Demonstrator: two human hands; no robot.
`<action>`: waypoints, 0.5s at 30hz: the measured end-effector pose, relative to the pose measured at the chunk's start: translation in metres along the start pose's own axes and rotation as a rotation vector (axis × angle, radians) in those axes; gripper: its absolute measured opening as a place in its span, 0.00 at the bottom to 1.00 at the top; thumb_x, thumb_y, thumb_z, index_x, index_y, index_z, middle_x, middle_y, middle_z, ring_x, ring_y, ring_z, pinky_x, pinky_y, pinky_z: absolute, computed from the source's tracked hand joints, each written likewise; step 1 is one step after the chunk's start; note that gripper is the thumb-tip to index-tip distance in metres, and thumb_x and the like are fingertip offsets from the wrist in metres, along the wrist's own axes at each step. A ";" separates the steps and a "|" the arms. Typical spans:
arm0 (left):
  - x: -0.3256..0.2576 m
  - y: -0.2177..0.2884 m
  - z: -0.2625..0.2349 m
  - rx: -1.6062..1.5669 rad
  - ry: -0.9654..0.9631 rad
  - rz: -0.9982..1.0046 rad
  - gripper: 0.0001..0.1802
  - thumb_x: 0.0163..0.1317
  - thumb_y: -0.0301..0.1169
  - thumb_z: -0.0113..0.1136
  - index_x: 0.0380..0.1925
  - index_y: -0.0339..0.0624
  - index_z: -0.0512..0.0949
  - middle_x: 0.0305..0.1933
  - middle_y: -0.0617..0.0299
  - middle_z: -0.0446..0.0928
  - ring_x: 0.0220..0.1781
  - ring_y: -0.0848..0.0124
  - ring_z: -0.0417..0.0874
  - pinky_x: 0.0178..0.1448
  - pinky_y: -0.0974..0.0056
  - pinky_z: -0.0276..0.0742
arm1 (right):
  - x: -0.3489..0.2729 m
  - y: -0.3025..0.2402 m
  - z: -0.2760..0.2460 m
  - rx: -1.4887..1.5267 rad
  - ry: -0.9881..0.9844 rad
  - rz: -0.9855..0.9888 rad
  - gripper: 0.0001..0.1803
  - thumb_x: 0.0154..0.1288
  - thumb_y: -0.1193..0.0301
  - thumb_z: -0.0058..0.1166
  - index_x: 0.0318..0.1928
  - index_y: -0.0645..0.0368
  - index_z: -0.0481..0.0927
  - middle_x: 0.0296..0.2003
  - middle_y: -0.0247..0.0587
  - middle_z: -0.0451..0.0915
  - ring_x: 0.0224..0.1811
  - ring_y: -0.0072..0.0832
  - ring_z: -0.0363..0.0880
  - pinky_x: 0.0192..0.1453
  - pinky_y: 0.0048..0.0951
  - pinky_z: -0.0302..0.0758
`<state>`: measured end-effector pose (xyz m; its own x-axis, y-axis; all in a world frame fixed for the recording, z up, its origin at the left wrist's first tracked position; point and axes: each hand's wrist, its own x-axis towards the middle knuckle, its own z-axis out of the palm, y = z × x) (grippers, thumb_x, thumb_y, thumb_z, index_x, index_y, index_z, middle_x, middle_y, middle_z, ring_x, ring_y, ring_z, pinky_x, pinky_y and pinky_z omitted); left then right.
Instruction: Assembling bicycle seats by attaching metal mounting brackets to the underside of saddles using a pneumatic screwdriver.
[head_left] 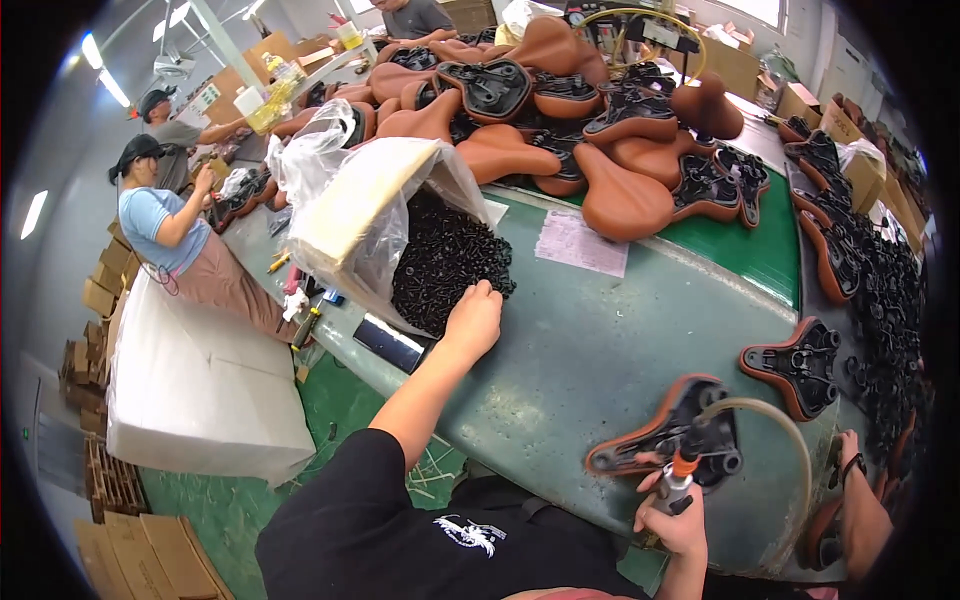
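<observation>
My left hand [474,318] is at the near edge of a heap of small black screws [440,262], its fingers curled together; whatever they pinch is hidden. The heap spills from a tipped box [352,200] lined with clear plastic. My right hand [676,518] grips a pneumatic screwdriver [684,466] with an orange ring and a pale air hose [790,425]. Under the tool, a brown bicycle saddle [632,455] lies black underside up near the table's front edge, slightly blurred. A second upturned saddle [800,366] rests to its right.
Brown saddles [625,195] pile up across the back of the green table [560,350]. A paper sheet [582,243] and a dark phone-like slab [390,343] lie there. At right, another person's arm [862,510] reaches in beside black parts [890,310]. Other people [165,210] work at left.
</observation>
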<state>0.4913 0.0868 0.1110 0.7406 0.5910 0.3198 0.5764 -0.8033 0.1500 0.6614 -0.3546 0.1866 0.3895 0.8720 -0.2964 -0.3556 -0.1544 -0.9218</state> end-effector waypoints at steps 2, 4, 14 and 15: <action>-0.012 -0.008 0.004 0.006 -0.008 -0.060 0.04 0.62 0.24 0.65 0.35 0.35 0.82 0.45 0.49 0.78 0.53 0.48 0.81 0.59 0.49 0.81 | 0.006 -0.004 -0.003 0.005 -0.086 0.099 0.17 0.53 0.86 0.62 0.46 0.72 0.79 0.60 0.54 0.82 0.28 0.28 0.87 0.31 0.29 0.82; -0.019 -0.009 0.003 0.020 -0.032 -0.041 0.04 0.61 0.24 0.66 0.35 0.35 0.82 0.46 0.49 0.78 0.54 0.48 0.81 0.59 0.49 0.81 | -0.007 0.004 -0.019 0.045 -0.170 0.200 0.17 0.52 0.85 0.64 0.46 0.72 0.79 0.57 0.56 0.83 0.28 0.28 0.87 0.31 0.28 0.80; -0.029 0.072 -0.036 -0.696 0.039 -0.020 0.04 0.74 0.26 0.63 0.44 0.37 0.79 0.45 0.53 0.85 0.41 0.57 0.89 0.50 0.57 0.85 | -0.045 0.017 -0.037 -0.248 0.284 -0.572 0.19 0.68 0.77 0.59 0.57 0.65 0.70 0.53 0.60 0.79 0.41 0.35 0.84 0.50 0.36 0.82; -0.033 0.086 -0.034 -1.155 -0.137 -0.119 0.05 0.76 0.26 0.62 0.48 0.38 0.78 0.44 0.56 0.84 0.42 0.62 0.89 0.50 0.60 0.85 | -0.043 0.023 -0.035 -0.280 0.351 -0.605 0.20 0.68 0.77 0.59 0.58 0.65 0.71 0.54 0.60 0.79 0.42 0.35 0.83 0.51 0.36 0.82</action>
<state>0.5047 -0.0046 0.1451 0.7749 0.6132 0.1530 0.0405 -0.2898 0.9562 0.6666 -0.4122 0.1696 0.7128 0.6503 0.2626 0.2176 0.1509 -0.9643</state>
